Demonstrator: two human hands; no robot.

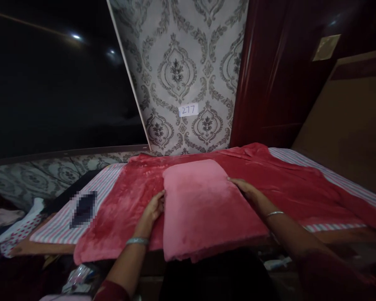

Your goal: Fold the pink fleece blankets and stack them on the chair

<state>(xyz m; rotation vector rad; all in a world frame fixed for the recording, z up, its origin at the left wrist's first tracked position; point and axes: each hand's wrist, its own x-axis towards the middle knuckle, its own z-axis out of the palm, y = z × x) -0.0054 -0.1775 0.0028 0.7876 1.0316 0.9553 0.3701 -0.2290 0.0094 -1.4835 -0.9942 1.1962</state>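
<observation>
A plush pink blanket (pixel 203 209), folded into a thick rectangle, lies in front of me on a spread red plush cloth (pixel 288 192). Its near edge hangs slightly over the front of the table. My left hand (pixel 156 205) grips the folded blanket's left side with bent fingers, the tips partly hidden at the edge. On the opposite side, my right hand (pixel 247 190) holds the upper right edge, its fingers reaching along it and the thumb out of sight.
Striped cloth (pixel 113 175) lies beneath the red one, over a wooden tabletop (pixel 47 249). A blurred dark patch (pixel 84 209) sits on the stripes. Behind stand a large black screen (pixel 62 83) and patterned wall; a brown panel (pixel 347 121) rises at right. Dotted fabric (pixel 20 234) lies far left.
</observation>
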